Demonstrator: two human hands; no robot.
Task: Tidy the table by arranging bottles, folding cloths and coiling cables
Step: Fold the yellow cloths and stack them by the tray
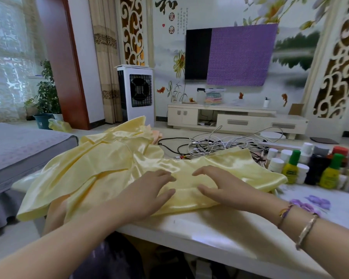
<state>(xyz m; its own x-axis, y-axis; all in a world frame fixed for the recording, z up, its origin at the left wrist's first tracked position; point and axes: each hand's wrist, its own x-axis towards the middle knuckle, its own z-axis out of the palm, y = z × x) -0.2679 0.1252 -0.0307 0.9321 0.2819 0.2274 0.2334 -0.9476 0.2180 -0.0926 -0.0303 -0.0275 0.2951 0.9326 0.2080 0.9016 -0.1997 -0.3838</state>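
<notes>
Nearest me, the white table [219,234] edge runs across the bottom of the view, and my 2 hands lie flat on the yellow cloth [113,168] spread over it. The left hand [149,190] and the right hand [219,186] both have fingers straight and slightly spread, pressing down and gripping nothing, their fingertips near each other over the cloth's near part. The cloth is shiny, satin-like and rumpled; its long axis runs from my right across to the far left, with most of the loose material lying left of and beyond the left hand, and one corner hanging off the table's left edge. I judge the left hand is better placed to bring that side over for a fold. Further back sits a tangle of cables [219,146], uncoiled, and to the right a crowd of bottles [310,166], 2 of them yellow with green caps.
</notes>
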